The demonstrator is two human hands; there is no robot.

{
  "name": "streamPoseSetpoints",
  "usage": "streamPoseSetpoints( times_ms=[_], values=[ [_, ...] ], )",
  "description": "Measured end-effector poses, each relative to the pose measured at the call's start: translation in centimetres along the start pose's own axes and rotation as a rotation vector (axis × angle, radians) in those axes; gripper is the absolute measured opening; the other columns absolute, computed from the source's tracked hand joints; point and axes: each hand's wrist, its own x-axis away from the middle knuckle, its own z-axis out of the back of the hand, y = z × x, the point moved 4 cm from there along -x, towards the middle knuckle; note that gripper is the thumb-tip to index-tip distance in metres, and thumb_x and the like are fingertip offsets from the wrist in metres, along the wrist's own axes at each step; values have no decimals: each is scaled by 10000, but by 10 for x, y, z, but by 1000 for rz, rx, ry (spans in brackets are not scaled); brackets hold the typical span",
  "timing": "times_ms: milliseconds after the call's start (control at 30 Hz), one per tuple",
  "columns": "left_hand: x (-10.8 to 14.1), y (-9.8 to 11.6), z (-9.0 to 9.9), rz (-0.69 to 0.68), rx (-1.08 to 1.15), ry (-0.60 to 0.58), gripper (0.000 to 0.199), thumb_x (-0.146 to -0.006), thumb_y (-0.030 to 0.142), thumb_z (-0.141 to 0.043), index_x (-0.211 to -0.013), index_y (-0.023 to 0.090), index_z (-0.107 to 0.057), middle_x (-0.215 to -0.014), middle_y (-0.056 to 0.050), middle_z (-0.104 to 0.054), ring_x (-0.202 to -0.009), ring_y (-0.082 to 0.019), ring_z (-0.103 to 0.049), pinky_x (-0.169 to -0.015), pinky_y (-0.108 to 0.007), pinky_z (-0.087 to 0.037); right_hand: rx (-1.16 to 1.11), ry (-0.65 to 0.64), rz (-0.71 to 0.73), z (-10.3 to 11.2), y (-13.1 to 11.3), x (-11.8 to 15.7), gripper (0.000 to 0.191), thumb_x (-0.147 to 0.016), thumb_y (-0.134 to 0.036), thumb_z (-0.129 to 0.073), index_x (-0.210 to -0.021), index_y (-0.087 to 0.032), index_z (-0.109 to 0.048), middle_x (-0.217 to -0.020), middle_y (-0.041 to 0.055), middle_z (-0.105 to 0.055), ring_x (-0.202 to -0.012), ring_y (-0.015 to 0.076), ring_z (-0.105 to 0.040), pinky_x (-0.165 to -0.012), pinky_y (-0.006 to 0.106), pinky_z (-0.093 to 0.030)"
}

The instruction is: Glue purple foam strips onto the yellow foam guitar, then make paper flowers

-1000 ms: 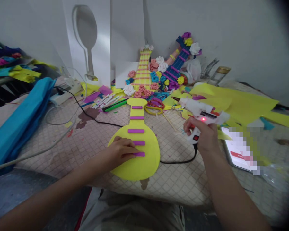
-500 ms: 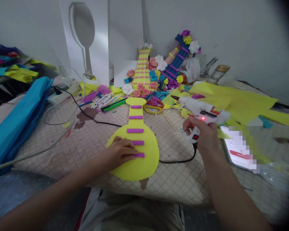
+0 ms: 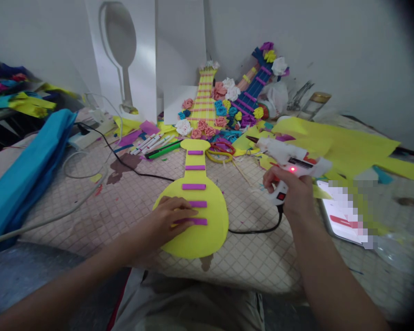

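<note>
The left hand point(image 3: 169, 216) lies palm down over the left part of a yellow guitar-shaped cutout point(image 3: 207, 241), its fingers loosely parted, with nothing pinched between them, over the two nearest of five purple strips point(image 3: 194, 186). Whether every fingertip touches the paper cannot be told. The cutout lies flat at the near middle of the counter point(image 3: 248, 266), its neck pointing to the far side.

To its right, the right hand point(image 3: 296, 195) has its fingers wrapped around the handle of a white glue gun point(image 3: 278, 151), nozzle pointing left, a red light lit on its side. The gun's dark label is too small to read.

Right of that hand lies a phone point(image 3: 338, 223), its lit screen partly pixelated, no words legible. Beyond the cutout are markers point(image 3: 148, 143), a green-and-black cutter point(image 3: 163, 150) and a yellow scissor handle point(image 3: 222, 161).

At the far right leans a clear jar point(image 3: 313, 109) with a gold lid; its contents cannot be made out. Left of it sits a translucent plastic bag point(image 3: 276, 95), with something red and green low down. Farther left stand a blue guitar point(image 3: 253, 94) and a yellow guitar point(image 3: 202, 108), with paper flowers around them.
</note>
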Motion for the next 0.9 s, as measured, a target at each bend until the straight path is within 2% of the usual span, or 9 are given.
streamPoseSetpoints(
  times_ms=[133,267,467,900],
  values=[
    [12,24,2,29,-107,14,281,-875,235,-453,-1142,241,-539,-1111,-54,-567,-1070,-194,-477,-913,-366,-382,-17,-6,10,-1,-1,0,270,-656,-283,-630,-426,-185,-529,-419,-15,-473,-387,106,-409,-353,255,-261],
    [19,42,-7,47,-219,-15,364,-847,336,-493,-1166,162,-516,-1108,-91,-573,-1015,-230,-505,-856,-387,-444,-5,-3,-5,-1,0,1,260,-663,-274,-623,-432,-189,-542,-429,-13,-480,-398,110,-409,-361,261,-267],
    [19,43,-15,57,-300,-26,372,-842,366,-486,-1142,151,-532,-1094,-101,-594,-984,-239,-533,-820,-400,-470,-12,-17,-5,1,2,-1,256,-673,-274,-619,-437,-210,-543,-440,-10,-488,-410,121,-408,-367,271,-256],
    [19,50,-21,-5,-410,73,417,-816,426,-476,-1087,119,-556,-1034,-102,-634,-926,-246,-580,-765,-355,-514,-60,-1,-4,-1,-2,1,249,-657,-273,-635,-439,-179,-563,-434,-11,-488,-397,107,-415,-354,253,-266]
  ],
)
